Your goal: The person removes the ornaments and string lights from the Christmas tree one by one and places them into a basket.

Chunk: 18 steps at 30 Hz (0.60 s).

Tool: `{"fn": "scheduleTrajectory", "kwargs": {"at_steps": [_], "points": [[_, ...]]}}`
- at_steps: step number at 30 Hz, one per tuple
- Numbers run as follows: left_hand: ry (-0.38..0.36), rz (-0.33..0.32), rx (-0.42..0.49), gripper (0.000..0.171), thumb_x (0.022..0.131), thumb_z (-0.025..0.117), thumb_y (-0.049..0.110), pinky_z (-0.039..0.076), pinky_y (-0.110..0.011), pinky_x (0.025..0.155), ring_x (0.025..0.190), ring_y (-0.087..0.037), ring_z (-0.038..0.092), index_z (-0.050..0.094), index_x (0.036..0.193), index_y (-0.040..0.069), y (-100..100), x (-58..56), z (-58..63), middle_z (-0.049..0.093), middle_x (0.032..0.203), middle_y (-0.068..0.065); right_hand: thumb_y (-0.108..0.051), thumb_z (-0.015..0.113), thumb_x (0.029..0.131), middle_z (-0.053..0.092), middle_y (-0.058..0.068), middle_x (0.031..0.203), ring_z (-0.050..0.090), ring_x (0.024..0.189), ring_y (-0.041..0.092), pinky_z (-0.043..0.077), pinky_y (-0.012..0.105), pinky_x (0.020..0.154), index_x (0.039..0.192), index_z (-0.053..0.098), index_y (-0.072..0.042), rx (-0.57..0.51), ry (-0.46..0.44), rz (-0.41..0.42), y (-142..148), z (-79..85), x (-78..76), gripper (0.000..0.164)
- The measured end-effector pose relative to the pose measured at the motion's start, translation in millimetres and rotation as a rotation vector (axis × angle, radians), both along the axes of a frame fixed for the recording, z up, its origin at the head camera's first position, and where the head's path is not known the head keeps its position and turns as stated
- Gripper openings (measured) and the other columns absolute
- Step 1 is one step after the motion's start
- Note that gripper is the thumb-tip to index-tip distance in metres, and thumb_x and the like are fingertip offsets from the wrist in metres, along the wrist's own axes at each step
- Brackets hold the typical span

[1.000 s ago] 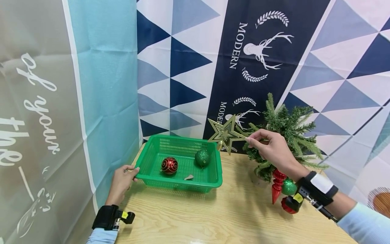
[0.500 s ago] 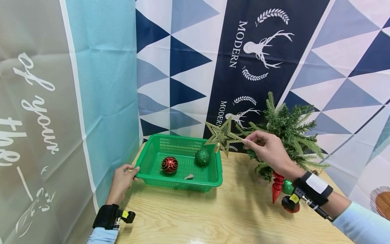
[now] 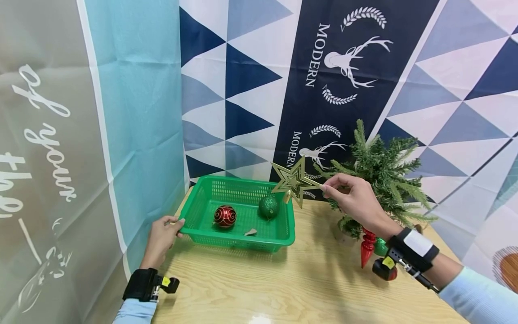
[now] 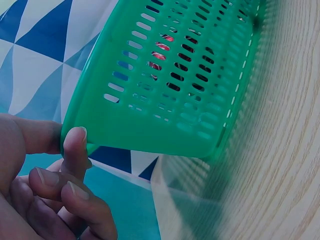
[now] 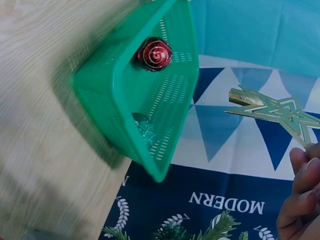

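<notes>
The right hand [image 3: 358, 198] pinches the gold star [image 3: 293, 181] by one tip; best hold lightly, clear of the green basket [image 3: 238, 240] left of those fingers, its corner pinched by the left hand [image 3: 162, 235].

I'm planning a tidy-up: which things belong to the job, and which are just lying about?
Seemingly the job's:
shiny gold star, pinched by the right hand
green perforated plastic basket, held by the left hand
red swirl-patterned ball, green glittery ball
green artificial tree

Likely just there:
blue triangle-print fabric
round brown object
</notes>
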State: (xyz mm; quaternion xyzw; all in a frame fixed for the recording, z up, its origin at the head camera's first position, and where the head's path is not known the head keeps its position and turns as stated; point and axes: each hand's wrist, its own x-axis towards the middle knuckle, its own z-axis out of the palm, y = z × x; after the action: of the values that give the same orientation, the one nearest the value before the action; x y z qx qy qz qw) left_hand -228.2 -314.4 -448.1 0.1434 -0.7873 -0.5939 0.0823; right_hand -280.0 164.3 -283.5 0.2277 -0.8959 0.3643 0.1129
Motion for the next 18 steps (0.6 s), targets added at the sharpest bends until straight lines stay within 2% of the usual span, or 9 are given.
{"fn": "scheduleTrajectory", "kwargs": {"at_steps": [9, 16, 18], "points": [[0.007, -0.005, 0.002, 0.041, 0.107, 0.06, 0.026, 0.032, -0.032, 0.046, 0.044, -0.013, 0.03, 0.055, 0.139, 0.001, 0.7, -0.9, -1.2, 0.07, 0.093, -0.025, -0.04, 0.064, 0.104, 0.073, -0.001, 0.089, 0.06, 0.054, 0.019, 0.05, 0.032, 0.052, 0.104, 0.072, -0.023, 0.033, 0.012, -0.004, -4.4, -4.0, -0.8, 0.019], [0.007, 0.018, -0.012, 0.038, 0.107, 0.06, 0.024, 0.032, -0.031, 0.045, 0.044, -0.013, 0.029, 0.056, 0.137, 0.0, 0.5, -2.2, -1.3, 0.07, 0.091, -0.025, -0.039, 0.064, 0.104, 0.073, -0.001, 0.092, 0.07, 0.074, 0.011, 0.05, 0.03, 0.055, 0.103, 0.073, -0.022, 0.067, 0.054, 0.023, -8.8, -8.2, -0.6, 0.019], [0.008, 0.02, -0.012, 0.038, 0.107, 0.06, 0.024, 0.032, -0.031, 0.045, 0.044, -0.013, 0.03, 0.056, 0.137, 0.0, -0.3, -1.8, -1.2, 0.07, 0.09, -0.024, -0.038, 0.064, 0.104, 0.073, -0.001, 0.091, 0.069, 0.074, 0.01, 0.05, 0.03, 0.055, 0.103, 0.073, -0.022, 0.073, 0.063, 0.03, -10.3, -8.9, -1.2, 0.018]]}}
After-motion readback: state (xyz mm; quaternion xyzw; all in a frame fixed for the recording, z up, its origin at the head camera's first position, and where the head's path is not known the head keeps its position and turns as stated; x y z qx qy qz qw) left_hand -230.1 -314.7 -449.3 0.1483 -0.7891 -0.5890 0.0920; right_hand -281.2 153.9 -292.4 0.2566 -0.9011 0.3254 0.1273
